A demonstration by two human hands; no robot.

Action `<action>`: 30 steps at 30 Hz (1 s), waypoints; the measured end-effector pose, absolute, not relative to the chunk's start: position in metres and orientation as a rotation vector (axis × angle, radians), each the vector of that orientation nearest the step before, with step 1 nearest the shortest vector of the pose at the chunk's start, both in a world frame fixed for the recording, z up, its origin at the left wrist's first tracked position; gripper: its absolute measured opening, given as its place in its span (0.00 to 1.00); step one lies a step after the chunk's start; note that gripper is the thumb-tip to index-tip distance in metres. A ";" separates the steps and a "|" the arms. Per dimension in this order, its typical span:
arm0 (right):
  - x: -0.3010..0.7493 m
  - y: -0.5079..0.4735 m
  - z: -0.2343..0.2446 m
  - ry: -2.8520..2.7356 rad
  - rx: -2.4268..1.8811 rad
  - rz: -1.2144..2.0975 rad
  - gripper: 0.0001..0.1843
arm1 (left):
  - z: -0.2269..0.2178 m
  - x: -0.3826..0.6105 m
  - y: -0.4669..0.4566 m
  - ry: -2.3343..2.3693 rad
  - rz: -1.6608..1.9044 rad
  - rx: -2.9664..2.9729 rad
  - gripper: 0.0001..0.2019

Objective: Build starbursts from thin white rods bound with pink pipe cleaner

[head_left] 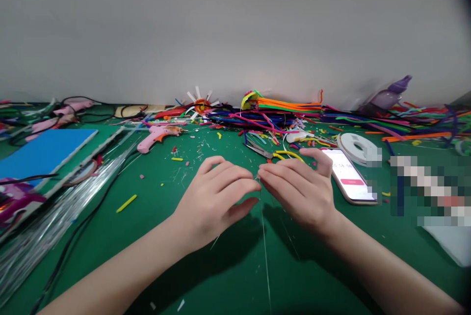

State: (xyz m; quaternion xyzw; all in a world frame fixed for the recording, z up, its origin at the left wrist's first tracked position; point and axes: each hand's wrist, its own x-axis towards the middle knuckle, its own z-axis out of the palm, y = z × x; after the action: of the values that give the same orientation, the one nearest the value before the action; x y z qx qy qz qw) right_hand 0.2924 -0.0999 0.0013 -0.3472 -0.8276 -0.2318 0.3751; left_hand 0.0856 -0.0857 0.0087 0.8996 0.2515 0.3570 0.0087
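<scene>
My left hand (217,192) and my right hand (298,187) meet fingertip to fingertip over the green cutting mat (235,266). Both pinch a thin silvery wire (264,236) that runs from the fingertips down toward me across the mat. The fingers of each hand are pressed together around the wire's upper end. Just beyond my right hand lie small scissors (259,149) and yellow-handled pliers (289,154).
A phone (349,177) with a lit screen lies right of my right hand, beside a white tape roll (356,147). Piles of coloured pipe cleaners (287,111) line the back. A pink glue gun (158,136), a blue sheet (44,150) and silver wires (55,212) lie left.
</scene>
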 end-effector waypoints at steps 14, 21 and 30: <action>0.284 -0.094 0.003 -2.084 -0.965 -0.199 0.06 | 0.021 0.080 -0.082 1.033 0.963 2.353 0.08; 0.284 -0.092 0.004 -2.111 -1.154 0.412 0.06 | 0.014 0.082 -0.070 0.916 0.685 2.044 0.07; 0.286 -0.085 -0.004 -1.855 -1.301 0.790 0.06 | -0.009 0.090 -0.063 0.845 0.609 1.714 0.09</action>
State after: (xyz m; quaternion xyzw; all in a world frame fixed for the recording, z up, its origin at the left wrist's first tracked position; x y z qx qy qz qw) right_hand 0.2858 -0.0849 -0.0036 -0.5052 -0.7204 0.3069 0.3627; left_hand 0.0896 -0.0626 -0.0091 0.7203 0.3551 0.2559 0.5382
